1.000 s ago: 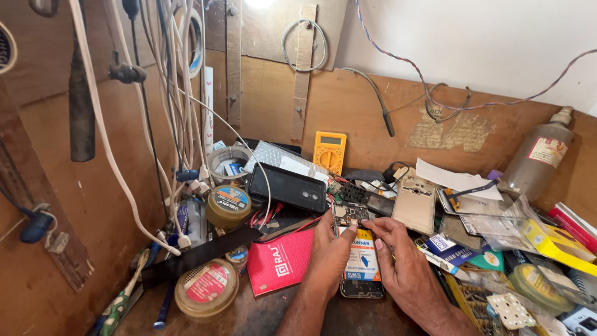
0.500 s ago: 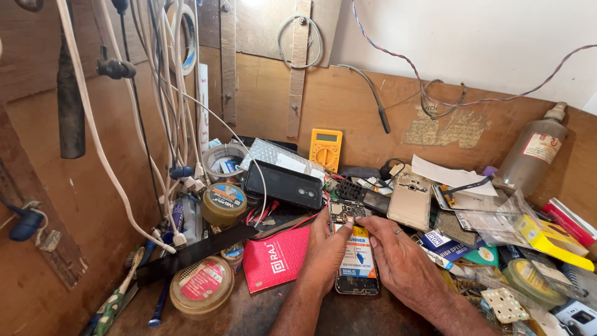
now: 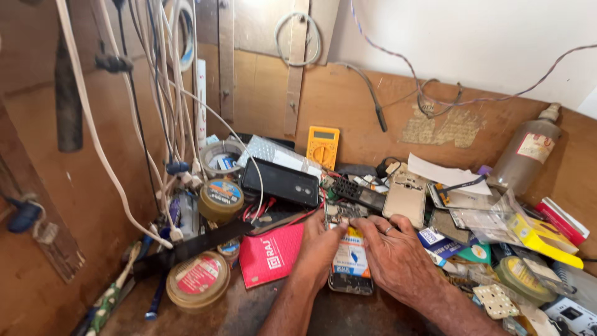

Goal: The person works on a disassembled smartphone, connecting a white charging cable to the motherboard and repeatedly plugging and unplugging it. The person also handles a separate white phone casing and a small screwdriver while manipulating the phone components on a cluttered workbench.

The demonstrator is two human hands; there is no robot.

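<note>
Both hands on the phone (image 3: 350, 269), which lies open, back up, on the bench (image 3: 249, 314) just right of the red packet (image 3: 271, 254). A battery with a white and blue label sits in the phone's middle.

Left hand (image 3: 320, 247): covers the phone's left edge, fingers curled narrow toward its top, where a bare circuit board (image 3: 341, 211) shows. Right hand (image 3: 392, 252): palm down over the right edge, index finger pressed at the upper corner beside the left fingertips. Neither hand lifts the phone; whether the fingertips pinch any small part, cannot tell.

Versus the frame half a second before: hands in the same place on the phone, fingertips drawn slightly closer at the top edge. Phone unmoved relative to the red packet. View shifted a little.

Around the phone: black handset (image 3: 280, 182) up-left behind the packet, yellow multimeter (image 3: 323, 147) against the back board, beige phone shell (image 3: 405, 198) up-right, round tin (image 3: 197, 287) far left.
</note>
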